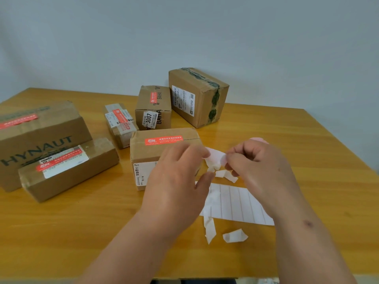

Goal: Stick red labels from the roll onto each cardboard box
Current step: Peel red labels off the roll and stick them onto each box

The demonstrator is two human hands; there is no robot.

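Several cardboard boxes stand on the wooden table [82,232]. Red labels show on the large HYNAUT box [41,138], the long box [67,171] in front of it, the small taped box [120,124], the BAHA box [153,107] and the near box [164,146]. The far box [198,97] shows no red label on its visible faces. My left hand [176,181] and my right hand [258,165] pinch a pale strip of label paper [215,158] between them, above the white backing sheet [235,203]. The roll is mostly hidden behind my right hand.
Torn white backing scraps [234,235] lie near the table's front edge, and another twisted scrap [209,228] lies beside the sheet. A plain wall rises behind the table. The table's right edge runs close to my right arm.
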